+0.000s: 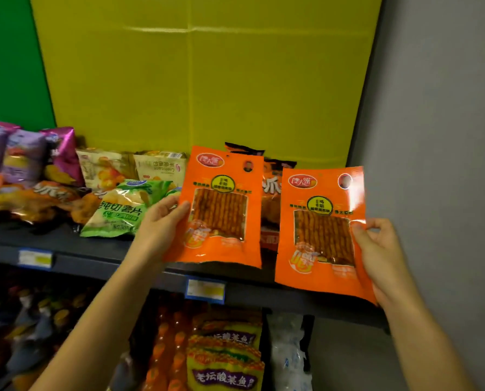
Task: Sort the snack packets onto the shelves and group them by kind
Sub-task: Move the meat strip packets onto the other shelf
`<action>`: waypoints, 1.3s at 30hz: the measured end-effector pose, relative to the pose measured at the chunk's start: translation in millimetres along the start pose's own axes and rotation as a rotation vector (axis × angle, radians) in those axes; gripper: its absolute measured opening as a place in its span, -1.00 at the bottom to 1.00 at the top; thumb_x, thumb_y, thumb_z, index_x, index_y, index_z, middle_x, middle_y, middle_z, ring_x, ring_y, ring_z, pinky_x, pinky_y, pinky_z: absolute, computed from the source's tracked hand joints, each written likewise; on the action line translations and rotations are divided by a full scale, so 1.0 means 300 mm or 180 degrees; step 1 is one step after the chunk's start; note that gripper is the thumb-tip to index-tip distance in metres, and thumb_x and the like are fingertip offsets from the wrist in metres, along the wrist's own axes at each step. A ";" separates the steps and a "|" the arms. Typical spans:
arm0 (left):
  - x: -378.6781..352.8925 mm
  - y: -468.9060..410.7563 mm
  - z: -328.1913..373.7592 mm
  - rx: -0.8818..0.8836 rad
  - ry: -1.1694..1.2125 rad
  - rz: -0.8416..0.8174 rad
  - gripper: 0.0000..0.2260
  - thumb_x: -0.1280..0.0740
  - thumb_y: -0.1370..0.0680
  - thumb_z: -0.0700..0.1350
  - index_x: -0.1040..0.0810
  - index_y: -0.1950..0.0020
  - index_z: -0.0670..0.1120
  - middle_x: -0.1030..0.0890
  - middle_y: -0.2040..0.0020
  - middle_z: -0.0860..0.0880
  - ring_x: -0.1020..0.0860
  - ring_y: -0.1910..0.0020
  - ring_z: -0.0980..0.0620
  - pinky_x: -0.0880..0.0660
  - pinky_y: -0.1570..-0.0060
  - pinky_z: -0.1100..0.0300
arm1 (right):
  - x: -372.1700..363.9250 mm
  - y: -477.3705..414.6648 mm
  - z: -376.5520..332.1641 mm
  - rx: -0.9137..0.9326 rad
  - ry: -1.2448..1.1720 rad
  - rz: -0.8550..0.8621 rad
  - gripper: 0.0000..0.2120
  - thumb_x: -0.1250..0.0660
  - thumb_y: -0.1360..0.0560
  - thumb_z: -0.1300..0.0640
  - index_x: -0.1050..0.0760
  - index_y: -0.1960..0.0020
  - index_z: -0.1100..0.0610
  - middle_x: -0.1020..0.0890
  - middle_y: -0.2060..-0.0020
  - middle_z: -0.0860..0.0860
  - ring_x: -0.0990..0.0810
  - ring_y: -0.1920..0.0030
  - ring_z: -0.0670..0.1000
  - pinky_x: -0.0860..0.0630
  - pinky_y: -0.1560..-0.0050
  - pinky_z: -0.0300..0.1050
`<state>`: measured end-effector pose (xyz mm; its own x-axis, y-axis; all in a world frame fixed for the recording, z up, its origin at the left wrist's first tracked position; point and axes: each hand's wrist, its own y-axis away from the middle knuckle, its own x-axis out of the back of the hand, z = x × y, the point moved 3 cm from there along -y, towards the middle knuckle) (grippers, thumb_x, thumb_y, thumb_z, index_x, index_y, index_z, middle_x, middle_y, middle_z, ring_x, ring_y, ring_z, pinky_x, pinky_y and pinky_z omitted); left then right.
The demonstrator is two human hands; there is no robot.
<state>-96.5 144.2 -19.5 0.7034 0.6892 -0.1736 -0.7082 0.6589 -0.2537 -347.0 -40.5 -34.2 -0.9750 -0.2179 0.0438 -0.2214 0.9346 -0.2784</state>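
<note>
**Orange snack packets held up in front of a shop shelf**

Orange and glossy, two matching packets face the camera, one in each hand. The left hand [162, 221] grips the left packet [224, 204] by its left edge, thumb on the front. The right hand [376, 249] pinches the right packet [320, 230] by its right edge. Both packets stand upright, long side vertical, top edge up, and sit side by side without touching. They are held in front of the right end of the upper shelf [94, 261].

Each packet has a clear window showing ribbed reddish-brown strips. Above it are a red oval logo with white characters, a yellow round label and a small portrait; the writing is too blurred to read.

On the dark upper shelf lie a green crisp bag [122, 210] printed 纯切薯片, pale bread packs [160, 167] with "Croissant" printed upside down, purple bags [24, 156], and orange-and-black packets [272, 193] behind the held ones. Two price tags [206, 289] are on the shelf's front edge.

The lower shelf holds yellow-and-purple packets [224, 373] reading 老坛酸菜鱼, with white packets [289, 351] beside them.

Behind the shelf is a yellow panel [201, 74].
</note>
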 end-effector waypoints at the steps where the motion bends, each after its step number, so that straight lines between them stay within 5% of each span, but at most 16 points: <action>1: 0.088 0.009 0.006 0.0024 -0.0016 0.0234 -0.83 -0.18 -0.59 -0.18 -0.57 0.05 -0.05 -0.68 0.37 0.04 -0.62 0.46 0.13 -0.56 0.43 0.27 | -0.050 -0.001 -0.002 -0.0007 -0.0043 -0.0100 -0.89 -0.14 -0.58 0.02 -0.30 -0.06 0.03 -0.58 -0.06 0.15 -0.60 -0.04 0.14 -0.56 0.08 -0.02; 4: 0.341 0.053 0.024 -0.0046 -0.0088 0.1010 -0.85 -0.17 -0.60 -0.19 -0.54 0.00 -0.09 -0.66 0.33 -0.01 -0.58 0.53 0.17 -0.52 0.50 0.34 | -0.214 0.014 -0.013 0.0011 -0.0125 -0.0443 -0.87 -0.16 -0.58 0.03 -0.31 -0.09 0.03 -0.59 -0.05 0.14 -0.60 -0.02 0.11 -0.55 0.07 -0.02; 7: 0.549 0.117 0.045 -0.0111 -0.0152 0.1598 -0.81 -0.15 -0.60 -0.22 -0.53 0.11 -0.08 -0.63 0.50 0.09 -0.53 0.60 0.21 -0.47 0.59 0.38 | -0.391 0.054 -0.038 -0.0007 -0.0155 -0.0773 -0.83 -0.17 -0.57 0.04 -0.31 -0.15 0.03 -0.57 -0.06 0.08 -0.57 -0.07 0.10 -0.53 -0.05 0.06; 14: 0.959 0.255 0.071 0.0000 -0.0370 0.2180 -0.86 -0.15 -0.61 -0.20 -0.49 0.00 -0.13 -0.57 0.59 0.12 -0.47 0.68 0.21 -0.38 0.67 0.42 | -0.811 0.229 -0.099 -0.0015 -0.0297 -0.1354 -0.75 -0.14 -0.59 0.09 -0.32 -0.25 0.10 -0.53 -0.09 0.08 -0.54 -0.06 0.08 -0.52 0.07 -0.05; 18: 1.198 0.306 0.119 0.0016 -0.0389 0.2306 -0.85 -0.14 -0.61 -0.20 -0.48 -0.08 -0.14 -0.60 0.56 0.10 -0.51 0.65 0.19 -0.41 0.65 0.40 | -1.064 0.371 -0.128 -0.0139 -0.0602 -0.1629 -0.84 -0.15 -0.58 0.13 -0.35 -0.15 0.11 -0.57 -0.08 0.18 -0.59 -0.01 0.12 -0.55 0.12 -0.04; 23: 1.478 0.348 0.200 0.0006 -0.0626 0.2328 -0.83 -0.14 -0.61 -0.19 -0.51 0.06 -0.10 -0.61 0.52 0.04 -0.50 0.67 0.18 -0.39 0.68 0.39 | -1.382 0.555 -0.169 -0.0109 -0.0737 -0.1773 -0.97 -0.16 -0.58 0.16 -0.37 0.02 0.05 -0.59 -0.07 0.21 -0.59 0.05 0.11 -0.53 0.16 -0.08; 31: 1.868 0.354 0.295 -0.0009 -0.0699 0.2363 -0.84 -0.16 -0.61 -0.15 -0.53 0.00 -0.08 -0.61 0.31 -0.06 -0.54 0.61 0.16 -0.46 0.62 0.35 | -1.816 0.787 -0.273 -0.0090 -0.0721 -0.2033 -0.91 -0.16 -0.58 0.13 -0.35 -0.07 0.10 -0.58 -0.04 0.10 -0.59 -0.01 0.04 -0.56 0.05 -0.04; 35: 2.015 0.309 0.310 -0.0003 -0.0735 0.2324 -0.83 -0.16 -0.61 -0.13 -0.54 0.05 -0.03 -0.61 0.24 -0.08 -0.57 0.56 0.12 -0.53 0.53 0.28 | -2.005 0.820 -0.323 0.0152 -0.0638 -0.1968 -0.90 -0.19 -0.56 0.12 -0.36 -0.07 0.08 -0.58 -0.10 0.14 -0.57 -0.11 0.11 -0.50 -0.18 0.13; 39: 2.186 0.238 0.316 -0.0042 -0.0781 0.2365 -0.83 -0.16 -0.61 -0.11 -0.54 0.04 -0.02 -0.63 0.21 -0.08 -0.60 0.52 0.11 -0.53 0.52 0.27 | -2.218 0.847 -0.337 0.0335 -0.0692 -0.2019 -0.91 -0.18 -0.56 0.12 -0.35 -0.05 0.09 -0.57 0.08 0.06 -0.57 -0.02 0.08 -0.51 -0.10 0.00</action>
<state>308.4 671.6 -61.4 0.0106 0.9961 -0.0875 -0.9863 -0.0040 -0.1650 243.6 370.4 -37.2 -0.6285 -0.7769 0.0385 -0.7353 0.5773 -0.3550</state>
